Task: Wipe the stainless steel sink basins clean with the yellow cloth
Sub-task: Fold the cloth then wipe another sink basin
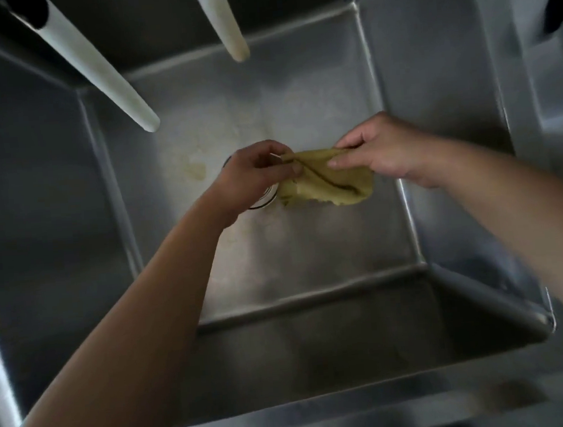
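Note:
A deep stainless steel sink basin [310, 261] fills the view, seen from above. Over its middle, both hands hold a crumpled yellow cloth [329, 183] up off the floor of the basin. My left hand [257, 171] pinches the cloth's left corner between thumb and fingers. My right hand [382, 149] pinches the upper right edge. The cloth hangs folded between them with a dark crease across it. The round drain [266, 199] is mostly hidden under my left hand. Yellowish stains [195, 166] mark the basin floor left of the drain.
Two white spouts hang over the basin from the back: a long one [97, 72] at upper left and a shorter one [227, 27] at top centre. Steel walls enclose the basin on all sides. A dark object [555, 4] shows at the top right edge.

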